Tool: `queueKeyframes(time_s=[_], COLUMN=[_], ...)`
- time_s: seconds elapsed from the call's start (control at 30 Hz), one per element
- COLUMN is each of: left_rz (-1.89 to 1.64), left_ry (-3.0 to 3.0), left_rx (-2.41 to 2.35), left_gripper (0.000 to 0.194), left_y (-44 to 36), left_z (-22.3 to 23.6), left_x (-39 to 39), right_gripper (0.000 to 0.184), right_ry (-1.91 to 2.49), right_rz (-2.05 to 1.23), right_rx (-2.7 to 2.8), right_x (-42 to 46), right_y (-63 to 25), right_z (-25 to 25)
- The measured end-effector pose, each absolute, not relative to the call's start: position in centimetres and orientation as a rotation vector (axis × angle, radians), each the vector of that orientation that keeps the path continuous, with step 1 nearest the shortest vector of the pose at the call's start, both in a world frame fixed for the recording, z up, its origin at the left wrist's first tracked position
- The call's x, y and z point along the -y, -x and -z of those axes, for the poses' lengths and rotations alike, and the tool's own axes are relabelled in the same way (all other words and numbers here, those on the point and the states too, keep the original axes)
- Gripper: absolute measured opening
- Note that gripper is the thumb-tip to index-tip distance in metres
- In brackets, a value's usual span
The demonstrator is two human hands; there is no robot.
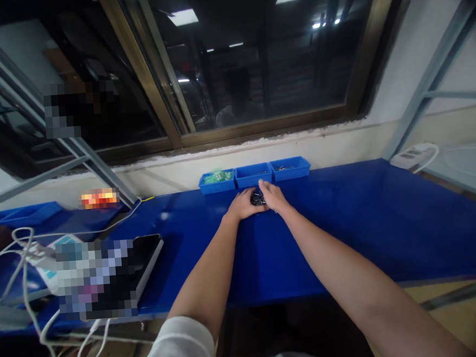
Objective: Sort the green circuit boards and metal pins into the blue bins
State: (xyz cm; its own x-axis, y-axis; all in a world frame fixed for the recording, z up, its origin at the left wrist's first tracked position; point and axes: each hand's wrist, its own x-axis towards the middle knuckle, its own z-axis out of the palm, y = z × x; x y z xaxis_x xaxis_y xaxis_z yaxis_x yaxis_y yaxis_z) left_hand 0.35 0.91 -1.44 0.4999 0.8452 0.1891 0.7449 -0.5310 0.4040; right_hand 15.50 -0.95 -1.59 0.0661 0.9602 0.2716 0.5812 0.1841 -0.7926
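My left hand (pixel 242 204) and my right hand (pixel 273 195) are cupped from both sides around a cluster of small dark, shiny pieces (pixel 258 198) on the blue tabletop. The pieces look like small metal parts, but they are too small to name. Fingers of both hands curl around the cluster, and my right thumb points upward. Just beyond my hands, three blue bins stand in a row: the left bin (pixel 218 187) holds green and white small items, the middle bin (pixel 254 183) shows a few bits, and the right bin (pixel 290 173) holds small dark metal parts.
A phone (pixel 148 261) lies at the left, near white cables (pixel 26 269) and a power strip (pixel 43 257). Another blue tray (pixel 32 214) is farther left. A white socket block (pixel 413 156) sits at the right back. Grey metal posts flank the table (pixel 347 225); a window is behind.
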Motion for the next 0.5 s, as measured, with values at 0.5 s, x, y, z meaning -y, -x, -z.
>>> queueKeyframes(time_s=[0.5], left_rz=[-0.906], left_ry=[-2.151], left_rx=[-1.77], left_gripper=[0.033], left_y=[1.7], left_z=[1.3], left_x=[-1.2], right_gripper=[0.064], right_ry=[1.516], right_rz=[-0.526], right_rx=[1.429], right_x=[2.1], right_y=[-16.4], right_z=[0.9])
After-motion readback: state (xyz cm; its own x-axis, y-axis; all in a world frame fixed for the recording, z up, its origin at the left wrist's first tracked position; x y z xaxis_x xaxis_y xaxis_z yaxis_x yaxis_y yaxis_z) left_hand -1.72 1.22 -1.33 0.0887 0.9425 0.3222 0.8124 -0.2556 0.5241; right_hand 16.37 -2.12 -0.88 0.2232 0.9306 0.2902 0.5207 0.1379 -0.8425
